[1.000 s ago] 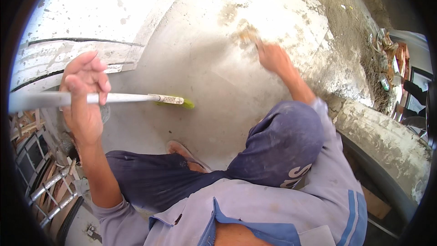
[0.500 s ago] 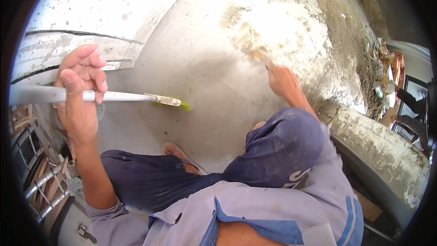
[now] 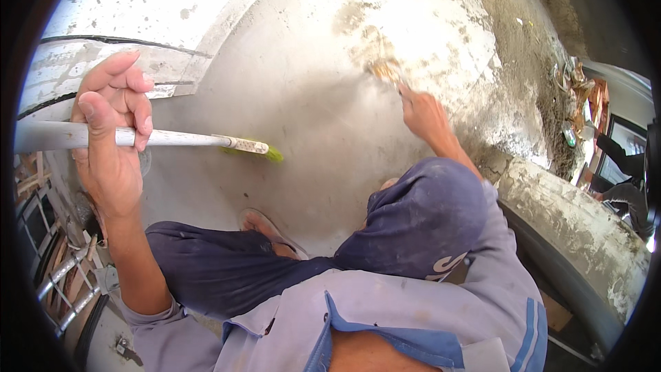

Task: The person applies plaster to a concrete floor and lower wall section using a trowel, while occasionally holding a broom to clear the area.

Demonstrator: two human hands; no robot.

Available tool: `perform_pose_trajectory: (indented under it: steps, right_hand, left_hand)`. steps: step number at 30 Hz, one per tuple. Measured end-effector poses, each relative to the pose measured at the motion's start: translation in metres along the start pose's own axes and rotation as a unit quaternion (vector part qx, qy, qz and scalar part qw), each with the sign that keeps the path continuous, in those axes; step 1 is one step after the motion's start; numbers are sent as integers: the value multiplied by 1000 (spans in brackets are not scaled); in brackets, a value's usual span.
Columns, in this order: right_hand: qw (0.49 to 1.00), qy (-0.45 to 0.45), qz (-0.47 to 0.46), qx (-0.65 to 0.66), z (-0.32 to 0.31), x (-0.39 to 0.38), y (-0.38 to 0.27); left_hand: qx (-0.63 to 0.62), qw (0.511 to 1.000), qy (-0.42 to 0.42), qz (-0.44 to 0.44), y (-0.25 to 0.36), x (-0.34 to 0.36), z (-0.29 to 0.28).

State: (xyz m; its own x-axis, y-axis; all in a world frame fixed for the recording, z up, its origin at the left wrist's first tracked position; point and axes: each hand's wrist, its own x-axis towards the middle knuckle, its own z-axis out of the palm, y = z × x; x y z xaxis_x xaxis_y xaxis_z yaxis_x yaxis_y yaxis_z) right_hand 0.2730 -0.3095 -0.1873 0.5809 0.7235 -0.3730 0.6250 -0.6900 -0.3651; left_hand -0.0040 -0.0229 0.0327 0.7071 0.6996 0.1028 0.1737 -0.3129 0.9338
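Observation:
My left hand (image 3: 113,172) is raised at the left, thumb and loosely curled fingers round the white pole of a broom (image 3: 186,138). Its far end carries a whitish sleeve and yellow-green bristles (image 3: 275,155) near the grey floor (image 3: 303,124). Forward and to the right, my right hand (image 3: 425,116) is closed on the handle of a brush (image 3: 383,71). The brush's yellowish-brown bristles are blurred and touch or nearly touch the dirt-marked, brightly lit surface. Most of its handle is hidden in my fingers.
Rough grey mortar (image 3: 520,48) and debris (image 3: 575,100) lie to the right, beside a low concrete ledge (image 3: 571,213). A metal ladder-like frame (image 3: 69,272) and wood pieces stand at the left. Another person's dark sleeve (image 3: 620,155) shows at the far right.
My left hand and the broom have shifted slightly up and left in view. The brush in my right hand has moved a little forward and left.

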Motion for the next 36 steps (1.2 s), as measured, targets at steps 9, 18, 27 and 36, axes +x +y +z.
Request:
perform_pose_trajectory:
  steps: [9, 18, 27, 36]
  right_hand:
    - [999, -2, -44, -23, 1, -11, -10]
    - [995, 56, -57, -54, -28, 95, -20]
    - [1000, -19, -23, -4, 16, -20, -18]
    - [996, 18, -78, -31, 0, 59, -41]
  left_hand:
    - [-10, 1000, -7, 1, -5, -4, -15]
    - [-27, 999, -27, 6, -6, -1, -9]
    - [0, 1000, -14, 1, -9, -12, -25]
    - [-20, 1000, -8, 5, -3, -9, -18]
